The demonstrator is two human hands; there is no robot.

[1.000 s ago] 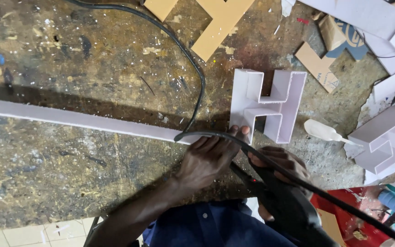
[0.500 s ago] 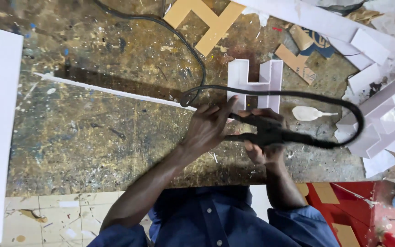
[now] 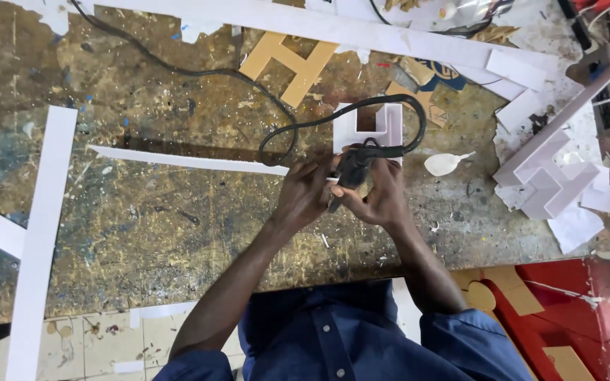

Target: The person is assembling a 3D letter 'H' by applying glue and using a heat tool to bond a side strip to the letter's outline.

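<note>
- At bench centre, the left hand (image 3: 306, 194) and right hand (image 3: 381, 192) close together around a black tool (image 3: 351, 173); fingers curl on it from both sides.
- Black cord (image 3: 390, 102) loops from the tool over a white letter form (image 3: 367, 127), which lies just beyond the hands.
- White strip (image 3: 185, 161) runs left from the left hand, touching or passing under it; cannot tell which.
- Tan cut-out letter (image 3: 287, 60) lies farther back, flat.
- Brown card box (image 3: 425, 85) with a dark blue label sits right of the form, part covered by white offcuts.
- White stepped piece (image 3: 548, 180) lies at the right edge.
- Tool tip is hidden by the fingers; the tool's kind is unclear.
</note>
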